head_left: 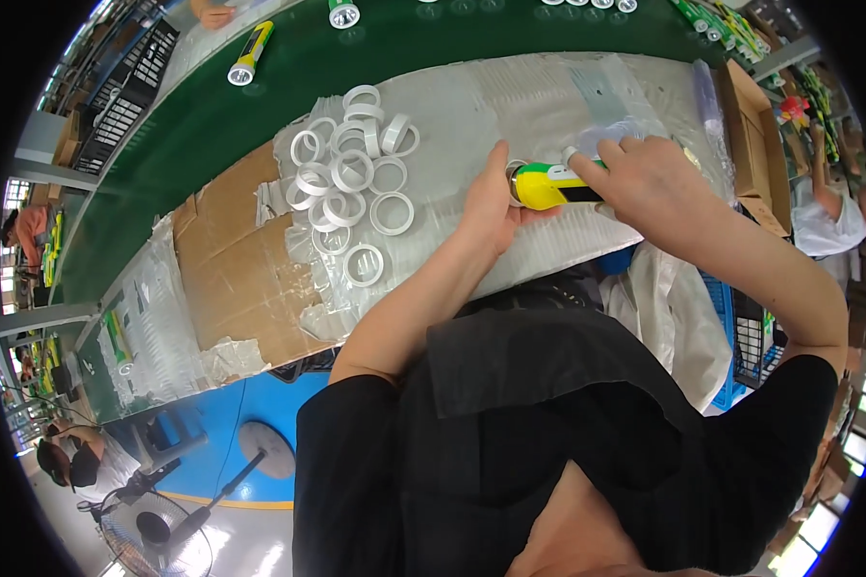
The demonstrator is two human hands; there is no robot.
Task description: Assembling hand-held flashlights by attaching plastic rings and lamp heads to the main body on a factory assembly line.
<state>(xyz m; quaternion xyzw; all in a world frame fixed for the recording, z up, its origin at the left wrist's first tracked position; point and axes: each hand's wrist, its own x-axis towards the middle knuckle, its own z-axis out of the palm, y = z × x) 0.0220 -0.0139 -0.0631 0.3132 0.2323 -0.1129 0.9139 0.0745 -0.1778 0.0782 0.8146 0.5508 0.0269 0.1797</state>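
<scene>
A yellow and green flashlight (541, 188) lies sideways between my two hands above the covered bench. My left hand (494, 204) is closed about its head end, palm against the lens side, where a pale ring edge shows. My right hand (645, 183) grips the body from above, fingers curled round it. A small white piece sticks out by the right fingertips; its kind is unclear. Several white plastic rings (353, 170) are heaped on the clear sheeting to the left of my left hand.
Plastic sheeting (452, 115) and bare cardboard (236, 255) cover the bench. Beyond runs a green conveyor belt (394, 43) carrying a flashlight (250, 54) and others. An open cardboard box (752, 135) stands at right. Another person's hand (216, 15) is at the far left. A fan (154, 529) stands lower left.
</scene>
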